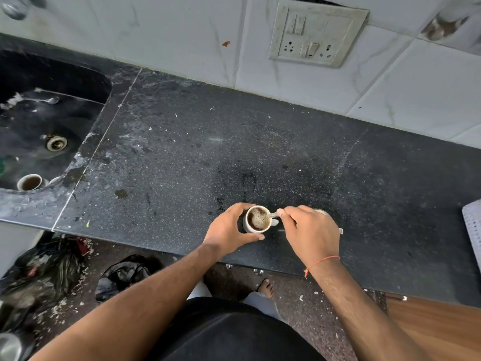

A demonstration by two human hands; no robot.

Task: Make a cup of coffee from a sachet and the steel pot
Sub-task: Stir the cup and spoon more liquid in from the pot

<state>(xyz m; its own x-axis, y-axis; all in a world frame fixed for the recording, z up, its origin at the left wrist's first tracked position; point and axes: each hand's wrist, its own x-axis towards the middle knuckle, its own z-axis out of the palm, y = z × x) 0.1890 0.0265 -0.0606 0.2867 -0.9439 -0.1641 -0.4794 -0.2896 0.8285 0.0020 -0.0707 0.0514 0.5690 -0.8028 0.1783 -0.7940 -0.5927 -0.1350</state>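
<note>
A small white cup [250,226] of frothy brown coffee stands near the front edge of the black counter [182,152]. My left hand [229,227] wraps around the cup's left side. My right hand [309,233] pinches a steel spoon [272,215] whose bowl dips into the coffee. The steel pot [322,212] sits just behind my right hand, mostly hidden, with only its rim and a bit of handle showing. No sachet is in view.
A black sink [46,121] at the left holds a used cup [29,182] and a spoon. A switch and socket plate [316,32] is on the tiled wall. A grey mat edge [472,225] lies at the far right. Black rubbish bags [44,269] lie on the floor.
</note>
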